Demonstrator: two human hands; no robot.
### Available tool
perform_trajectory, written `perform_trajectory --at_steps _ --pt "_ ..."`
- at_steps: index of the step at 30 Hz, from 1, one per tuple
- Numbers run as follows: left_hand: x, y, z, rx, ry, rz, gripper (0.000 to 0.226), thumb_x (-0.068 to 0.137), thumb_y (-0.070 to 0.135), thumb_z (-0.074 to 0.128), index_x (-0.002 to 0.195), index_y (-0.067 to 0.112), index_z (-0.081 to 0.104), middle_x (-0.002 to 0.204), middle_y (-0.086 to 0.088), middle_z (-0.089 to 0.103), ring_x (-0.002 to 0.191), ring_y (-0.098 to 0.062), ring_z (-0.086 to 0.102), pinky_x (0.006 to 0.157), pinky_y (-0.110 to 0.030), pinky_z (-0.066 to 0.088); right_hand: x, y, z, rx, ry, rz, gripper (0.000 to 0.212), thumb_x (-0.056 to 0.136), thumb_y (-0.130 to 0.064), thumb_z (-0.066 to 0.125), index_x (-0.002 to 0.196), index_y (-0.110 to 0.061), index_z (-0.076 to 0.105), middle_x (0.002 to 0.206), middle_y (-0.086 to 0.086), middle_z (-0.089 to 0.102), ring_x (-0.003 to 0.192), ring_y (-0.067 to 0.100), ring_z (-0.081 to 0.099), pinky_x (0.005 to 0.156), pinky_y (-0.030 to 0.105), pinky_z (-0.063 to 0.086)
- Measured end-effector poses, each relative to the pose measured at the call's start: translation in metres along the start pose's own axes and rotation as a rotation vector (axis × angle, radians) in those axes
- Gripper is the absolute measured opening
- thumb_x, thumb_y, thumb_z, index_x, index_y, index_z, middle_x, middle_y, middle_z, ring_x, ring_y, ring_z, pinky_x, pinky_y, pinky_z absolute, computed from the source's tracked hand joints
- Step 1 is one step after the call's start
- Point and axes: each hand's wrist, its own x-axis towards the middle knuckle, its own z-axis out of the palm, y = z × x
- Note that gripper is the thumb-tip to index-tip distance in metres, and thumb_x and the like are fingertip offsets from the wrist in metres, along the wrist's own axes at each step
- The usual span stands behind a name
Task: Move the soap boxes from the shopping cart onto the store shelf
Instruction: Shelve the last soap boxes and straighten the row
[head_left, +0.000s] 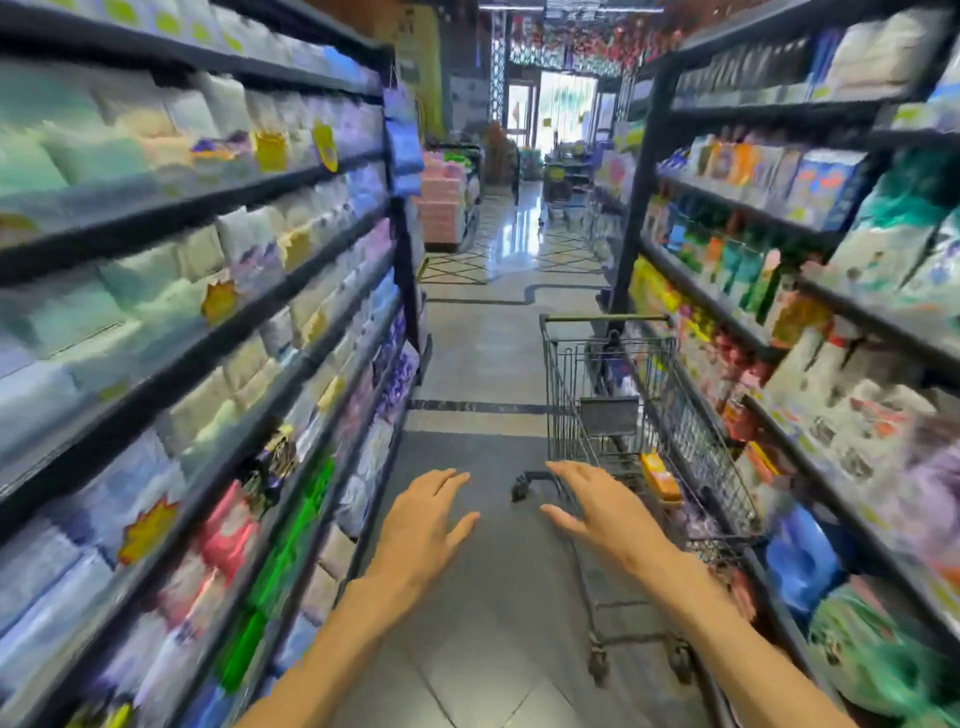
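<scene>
A narrow store aisle runs ahead over a glossy grey tiled floor (483, 353) banded with dark lines, toward a bright doorway far off. Tall dark metal shelving rises on both sides; the left shelves (208, 291) and the right shelves (779, 332) are smeared by motion blur, so their goods read only as pale soft packs, coloured bottles and boxes with yellow tags, and no label can be made out. A wire shopping cart (670, 415) of thin grey metal mesh stands close against the right shelves, its black castors showing below and its near end partly covered by the right forearm. Inside the cart, toward its near end, lies an orange and yellow soap box (661, 477), rectangular and glossy, its print blurred; whether more boxes lie beneath it cannot be told through the mesh. The left hand (423, 522) hovers over the floor with fingers straight and spread, holding nothing. The right hand (605, 506) reaches toward the cart's near rim, fingers extended and apart, thumb splayed, also holding nothing; whether its fingertips touch the wire cannot be told. Both bare forearms are cut off by the lower edge.
</scene>
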Motion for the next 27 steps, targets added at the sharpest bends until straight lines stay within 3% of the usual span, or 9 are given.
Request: perform_trajectory --at_steps 5,8,13,15,18,27 --pt "0.118 -0.029 0.022 0.004 -0.052 -0.046 0.068 0.093 0.063 0.037 0.147 0.021 0.047 0.148 -0.001 0.05 0.139 -0.022 0.045 0.114 -0.038 0.039 0.117 0.059 0.008 0.024 -0.013 0.015 0.067 0.095 -0.058 0.049 0.152 -0.026 0.033 0.151 -0.005 0.044 0.135 0.016 0.045 0.105 0.038 0.045" --pt "0.188 -0.036 0.033 0.005 -0.053 -0.039 0.062 0.097 0.057 0.045 0.149 0.022 0.044 0.15 0.002 0.047 0.141 -0.019 0.041 0.115 -0.036 0.037 0.177 0.09 0.0 0.035 0.002 0.035 0.065 0.096 -0.058 0.049 0.151 -0.027 0.034 0.149 -0.006 0.047 0.133 0.015 0.046 0.104 0.038 0.046" --pt "0.309 -0.047 0.066 -0.03 -0.086 0.024 0.073 0.092 0.067 0.029 0.146 0.023 0.047 0.146 0.005 0.051 0.137 -0.016 0.046 0.112 -0.035 0.041 0.259 0.153 -0.01 0.026 -0.001 0.116 0.063 0.096 -0.056 0.049 0.151 -0.027 0.034 0.148 -0.006 0.046 0.134 0.015 0.045 0.105 0.038 0.046" --pt "0.36 -0.049 0.085 -0.064 -0.106 0.062 0.067 0.095 0.064 0.038 0.145 0.022 0.048 0.146 0.004 0.052 0.135 -0.017 0.048 0.111 -0.035 0.042 0.287 0.186 -0.009 0.015 -0.004 0.166 0.063 0.097 -0.057 0.047 0.151 -0.027 0.034 0.148 -0.006 0.047 0.133 0.016 0.047 0.103 0.038 0.047" --pt "0.439 -0.049 0.121 -0.082 -0.144 0.168 0.058 0.099 0.053 0.05 0.147 0.022 0.045 0.148 0.004 0.05 0.137 -0.016 0.046 0.112 -0.035 0.041 0.324 0.236 -0.005 -0.006 0.002 0.263 0.062 0.098 -0.057 0.047 0.15 -0.027 0.034 0.147 -0.006 0.048 0.129 0.015 0.051 0.099 0.036 0.049" --pt "0.665 0.003 0.228 -0.135 -0.376 0.565 0.057 0.1 0.052 0.048 0.147 0.019 0.045 0.146 0.0 0.051 0.135 -0.021 0.047 0.107 -0.036 0.043 0.386 0.366 -0.003 0.046 0.102 0.74 0.061 0.094 -0.063 0.048 0.147 -0.037 0.034 0.14 -0.011 0.053 0.125 0.013 0.055 0.093 0.038 0.053"
